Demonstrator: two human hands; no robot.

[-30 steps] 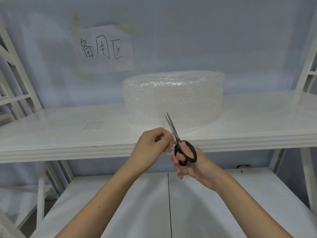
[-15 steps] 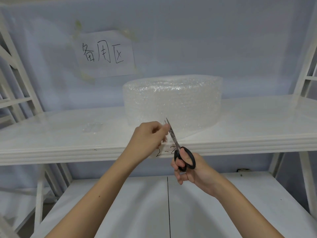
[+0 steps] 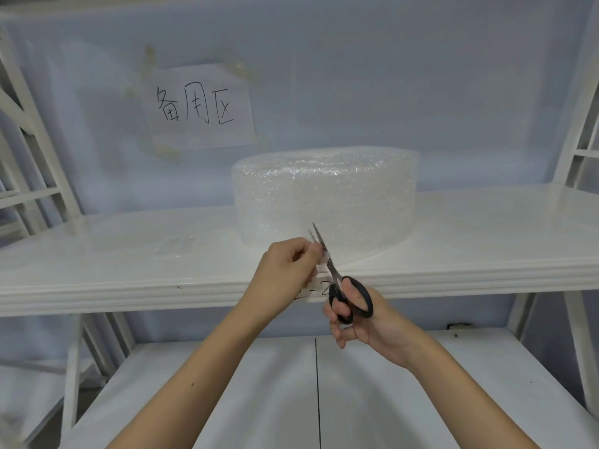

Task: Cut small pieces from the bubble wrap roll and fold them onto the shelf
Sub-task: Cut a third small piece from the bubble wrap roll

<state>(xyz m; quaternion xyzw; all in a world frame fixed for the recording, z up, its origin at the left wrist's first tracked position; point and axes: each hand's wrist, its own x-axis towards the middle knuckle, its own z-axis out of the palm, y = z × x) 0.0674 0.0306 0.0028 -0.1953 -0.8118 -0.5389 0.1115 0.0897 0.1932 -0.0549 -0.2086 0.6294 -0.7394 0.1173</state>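
A wide roll of clear bubble wrap [image 3: 324, 196] lies flat on the white shelf [image 3: 97, 260], its loose end trailing toward the front edge. My left hand [image 3: 285, 267] pinches that loose end near the shelf's front. My right hand [image 3: 359, 319] grips black-handled scissors [image 3: 343, 286], blades slightly apart and pointing up into the wrap just right of my left fingers. A small clear folded piece of bubble wrap [image 3: 176, 244] rests on the shelf to the left of the roll.
A paper sign with handwritten characters [image 3: 197, 106] is taped to the back wall. White frame uprights [image 3: 580, 150] flank the shelf on both sides. A lower white shelf [image 3: 227, 384] with a centre seam lies under my arms.
The scissor blades have slid further up into the wrap beside my left fingers. Both hands sit slightly nearer the roll, and the view has tilted a little.
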